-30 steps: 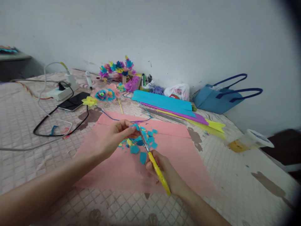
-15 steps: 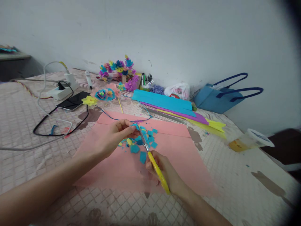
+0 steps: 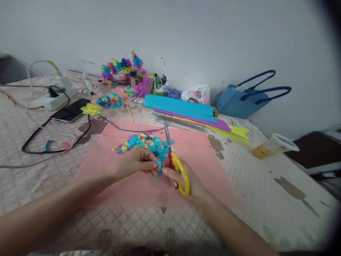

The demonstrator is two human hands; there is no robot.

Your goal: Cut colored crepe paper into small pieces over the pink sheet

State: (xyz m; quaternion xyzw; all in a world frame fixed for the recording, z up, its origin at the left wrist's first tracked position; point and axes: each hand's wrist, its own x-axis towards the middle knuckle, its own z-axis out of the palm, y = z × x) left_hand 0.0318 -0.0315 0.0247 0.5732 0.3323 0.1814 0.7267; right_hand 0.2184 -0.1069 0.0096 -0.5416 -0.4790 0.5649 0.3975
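My left hand [image 3: 134,164] pinches a small blue paper piece [image 3: 159,165] over the pink paper sheet [image 3: 128,185]. My right hand [image 3: 183,179] grips yellow-handled scissors [image 3: 176,161], blades pointing up and away, and its fingertips touch the same blue piece. A heap of blue, yellow and purple paper scraps [image 3: 141,142] lies on the pink sheet just beyond both hands.
Paper flowers [image 3: 124,69] stand by the wall; more flowers [image 3: 108,101] lie flat. Blue, purple and yellow paper sheets [image 3: 183,108], a blue bag [image 3: 239,101], a white plastic bag [image 3: 195,94], a phone [image 3: 68,112], a power strip [image 3: 54,99] with cables, and a tipped plastic cup [image 3: 271,145] surround the sheet.
Both hands have drawn back toward me, uncovering the scrap heap. The scissors swung from lying forward to upright, and the left hand now pinches a blue piece nearer to me. The view shifted left.
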